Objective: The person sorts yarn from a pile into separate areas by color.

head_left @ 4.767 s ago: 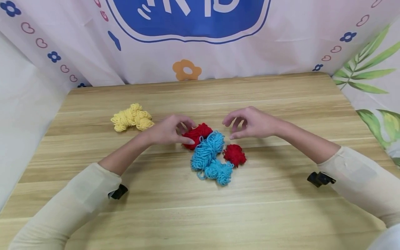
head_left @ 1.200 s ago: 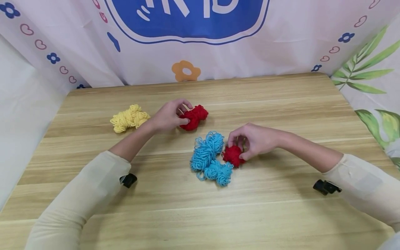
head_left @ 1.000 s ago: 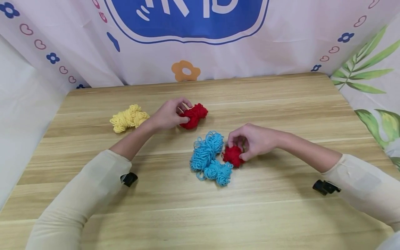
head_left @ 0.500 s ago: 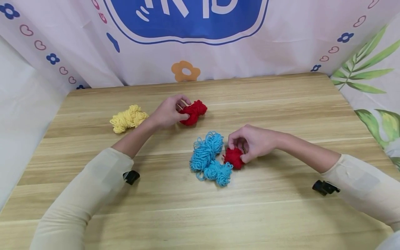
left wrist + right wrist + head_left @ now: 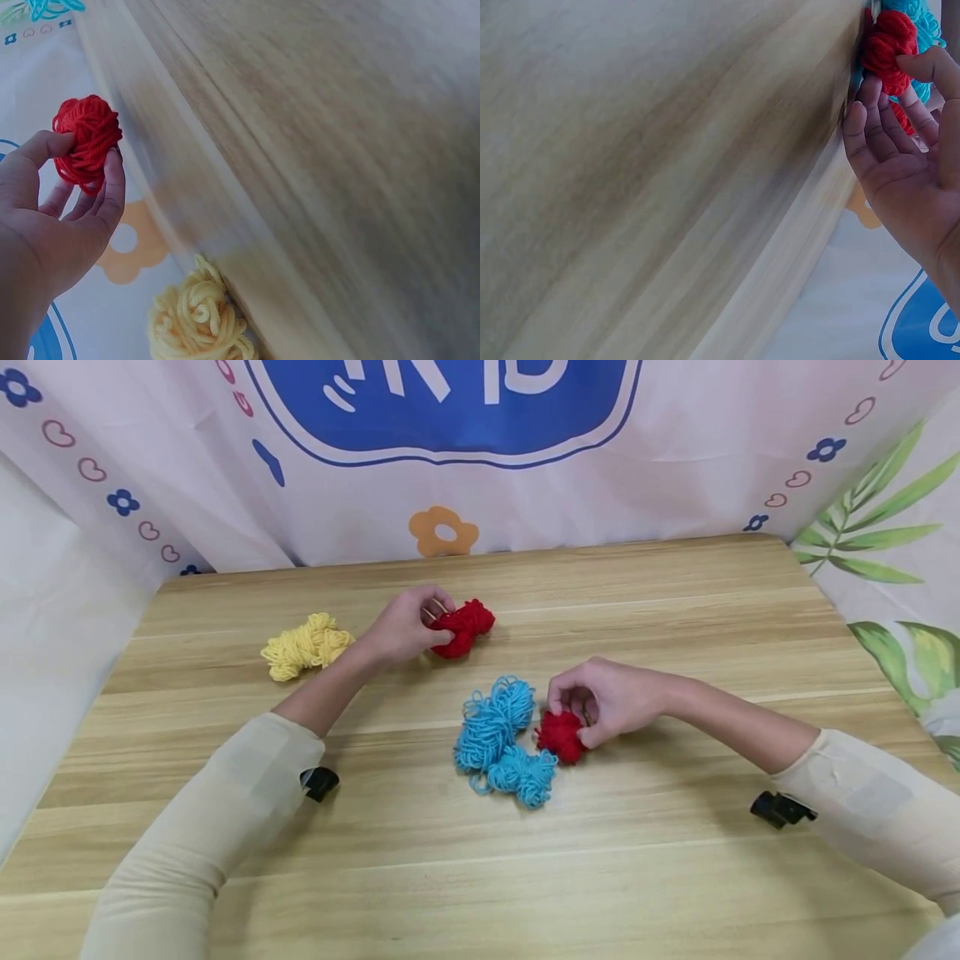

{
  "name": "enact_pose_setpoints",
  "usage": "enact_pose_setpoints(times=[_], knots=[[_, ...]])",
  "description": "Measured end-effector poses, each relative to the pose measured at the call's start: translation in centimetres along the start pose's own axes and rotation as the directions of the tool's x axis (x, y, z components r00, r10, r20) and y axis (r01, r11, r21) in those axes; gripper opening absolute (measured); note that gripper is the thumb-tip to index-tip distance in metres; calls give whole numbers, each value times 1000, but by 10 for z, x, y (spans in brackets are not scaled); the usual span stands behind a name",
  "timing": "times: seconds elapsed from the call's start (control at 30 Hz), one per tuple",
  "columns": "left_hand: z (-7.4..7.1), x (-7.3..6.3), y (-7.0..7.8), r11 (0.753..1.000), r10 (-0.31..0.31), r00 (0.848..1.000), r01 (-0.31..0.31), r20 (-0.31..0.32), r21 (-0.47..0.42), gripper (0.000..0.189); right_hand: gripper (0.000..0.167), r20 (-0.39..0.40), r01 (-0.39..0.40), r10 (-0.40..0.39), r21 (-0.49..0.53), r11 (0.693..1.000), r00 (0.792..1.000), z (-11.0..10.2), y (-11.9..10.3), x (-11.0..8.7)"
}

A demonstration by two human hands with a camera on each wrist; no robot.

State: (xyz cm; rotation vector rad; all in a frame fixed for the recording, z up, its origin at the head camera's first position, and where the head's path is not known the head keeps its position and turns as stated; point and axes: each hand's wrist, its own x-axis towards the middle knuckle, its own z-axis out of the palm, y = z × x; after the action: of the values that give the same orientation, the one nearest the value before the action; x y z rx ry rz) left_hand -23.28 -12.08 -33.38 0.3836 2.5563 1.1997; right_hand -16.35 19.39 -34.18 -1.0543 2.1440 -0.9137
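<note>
A larger red yarn bundle (image 5: 468,625) is pinched between the thumb and fingers of my left hand (image 5: 408,627), toward the back of the table; the left wrist view shows the red yarn (image 5: 88,139) between thumb and fingertips. My right hand (image 5: 615,700) pinches a smaller red yarn bundle (image 5: 560,739) from its right side, and this red yarn (image 5: 889,52) also shows in the right wrist view. Just left of it lie two blue yarn bundles, a larger one (image 5: 493,725) and a smaller one (image 5: 522,775), touching each other.
A yellow yarn bundle (image 5: 303,647) lies at the left, partly behind the left wrist. Everything sits on a wooden table (image 5: 465,885). A printed white cloth (image 5: 547,506) hangs along the table's back edge.
My left hand has taken hold of the larger red bundle and carried it away from the blue yarn, toward the back. The right hand has come down onto the smaller red bundle.
</note>
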Motion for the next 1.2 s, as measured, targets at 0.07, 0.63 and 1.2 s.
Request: enact_pose_setpoints(times=[0.07,0.63,1.2], knots=[[0,0,0,1000,-1,1000,1,-7,-1,29,28,-4,-5,5,-2,1000,1000,0,0,0],[-2,3,-2,1000,-6,1000,7,-21,24,24,26,-28,-3,3,22,1000,1000,-5,2,0],[-1,14,-1,999,-42,997,43,-59,11,27,26,-113,24,-30,-48,999,993,-19,-2,-5]])
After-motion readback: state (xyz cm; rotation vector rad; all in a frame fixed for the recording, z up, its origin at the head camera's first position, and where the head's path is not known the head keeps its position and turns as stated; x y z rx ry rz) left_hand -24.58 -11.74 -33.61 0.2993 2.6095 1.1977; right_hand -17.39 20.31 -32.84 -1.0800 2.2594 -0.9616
